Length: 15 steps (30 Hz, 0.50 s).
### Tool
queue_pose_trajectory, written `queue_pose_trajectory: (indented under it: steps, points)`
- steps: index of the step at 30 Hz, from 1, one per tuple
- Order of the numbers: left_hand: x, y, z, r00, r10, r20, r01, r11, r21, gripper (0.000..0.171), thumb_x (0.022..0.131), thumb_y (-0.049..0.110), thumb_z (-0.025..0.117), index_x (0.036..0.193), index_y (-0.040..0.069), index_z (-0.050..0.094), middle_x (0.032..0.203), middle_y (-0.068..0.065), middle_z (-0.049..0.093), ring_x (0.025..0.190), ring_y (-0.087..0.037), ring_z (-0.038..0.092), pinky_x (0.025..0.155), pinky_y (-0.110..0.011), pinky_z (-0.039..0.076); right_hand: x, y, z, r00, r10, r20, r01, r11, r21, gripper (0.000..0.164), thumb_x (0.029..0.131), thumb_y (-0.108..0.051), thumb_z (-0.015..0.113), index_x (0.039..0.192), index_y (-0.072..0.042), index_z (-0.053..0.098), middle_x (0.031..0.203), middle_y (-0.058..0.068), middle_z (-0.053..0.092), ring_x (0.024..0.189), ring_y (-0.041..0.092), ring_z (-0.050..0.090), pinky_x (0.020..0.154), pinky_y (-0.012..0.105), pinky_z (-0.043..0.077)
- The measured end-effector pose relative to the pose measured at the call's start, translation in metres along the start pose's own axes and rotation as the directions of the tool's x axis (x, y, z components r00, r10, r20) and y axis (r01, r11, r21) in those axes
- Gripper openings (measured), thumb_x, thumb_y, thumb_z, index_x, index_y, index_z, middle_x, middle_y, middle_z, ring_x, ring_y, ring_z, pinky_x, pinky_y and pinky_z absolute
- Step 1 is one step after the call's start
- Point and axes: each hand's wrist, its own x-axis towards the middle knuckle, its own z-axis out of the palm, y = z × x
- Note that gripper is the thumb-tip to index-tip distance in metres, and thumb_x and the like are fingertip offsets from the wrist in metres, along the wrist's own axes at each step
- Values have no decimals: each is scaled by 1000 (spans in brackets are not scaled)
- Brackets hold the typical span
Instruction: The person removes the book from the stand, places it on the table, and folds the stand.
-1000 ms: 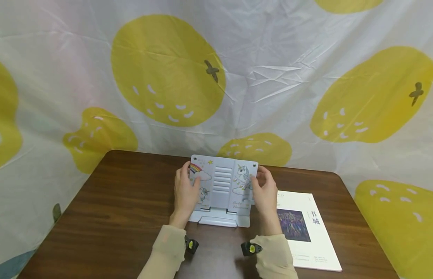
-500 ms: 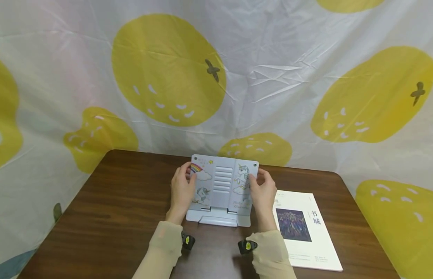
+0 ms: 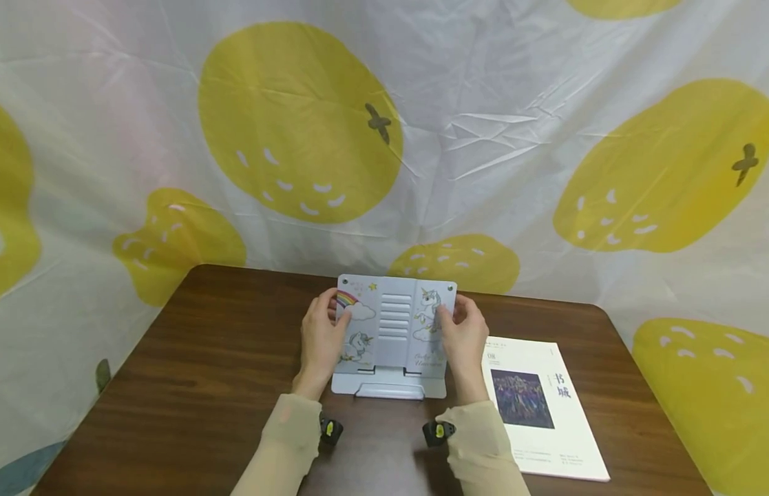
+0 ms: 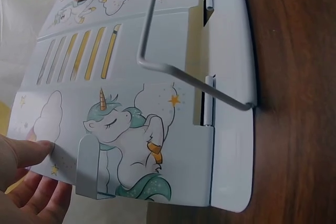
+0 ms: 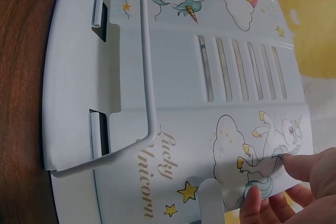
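A white metal book stand point(image 3: 393, 351) printed with unicorns, clouds and a rainbow stands propped on the table, its back plate tilted up from its base. My left hand point(image 3: 322, 341) grips the plate's left edge, thumb on the printed front and fingers behind. On the opposite edge my right hand point(image 3: 465, 341) holds the plate the same way, its thumb over a unicorn. A bent wire bar point(image 4: 189, 80) crosses the lower front in the left wrist view. Small page clips point(image 5: 211, 200) stick up near the plate's side edges.
A white magazine point(image 3: 576, 427) with a dark picture on its cover lies on the dark wooden table point(image 3: 192, 386), right of my right forearm. Behind the table hangs a white curtain point(image 3: 471, 55) with yellow fruit prints.
My left hand has shifted slightly left, baring more of the lower-left unicorn. My right hand has also moved slightly left, showing more of the magazine. Both keep their grip on the book stand.
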Motion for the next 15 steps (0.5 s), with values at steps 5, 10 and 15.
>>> queue_pose_trajectory:
  steps: [5, 10, 15]
  points:
    - [-3, 1, -3, 1000, 4, 16, -4, 1000, -3, 43, 86, 1, 73, 126, 0, 59, 99, -13, 59, 85, -25, 61, 73, -37, 52, 3, -1, 1, 1000, -9, 18, 9, 1000, -22, 31, 89, -13, 70, 117, -2, 64, 88, 13, 63, 79, 28, 57, 69, 37, 42]
    - [-6, -1, -7, 1000, 19, 11, -19, 1000, -9, 40, 86, -2, 71, 124, -2, 59, 99, -14, 59, 84, -26, 61, 73, -37, 53, 7, -1, 4, 999, -15, 39, 16, 1000, -24, 32, 89, -13, 70, 119, -2, 64, 88, 14, 62, 80, 28, 56, 71, 38, 43]
    - [-8, -3, -11, 999, 37, 0, -37, 999, -26, 37, 88, -5, 68, 123, -3, 59, 97, -16, 60, 83, -27, 62, 72, -37, 54, 8, -3, 8, 998, -8, 60, 9, 1000, -19, 32, 90, -13, 69, 120, -2, 63, 89, 14, 61, 82, 29, 56, 73, 38, 44]
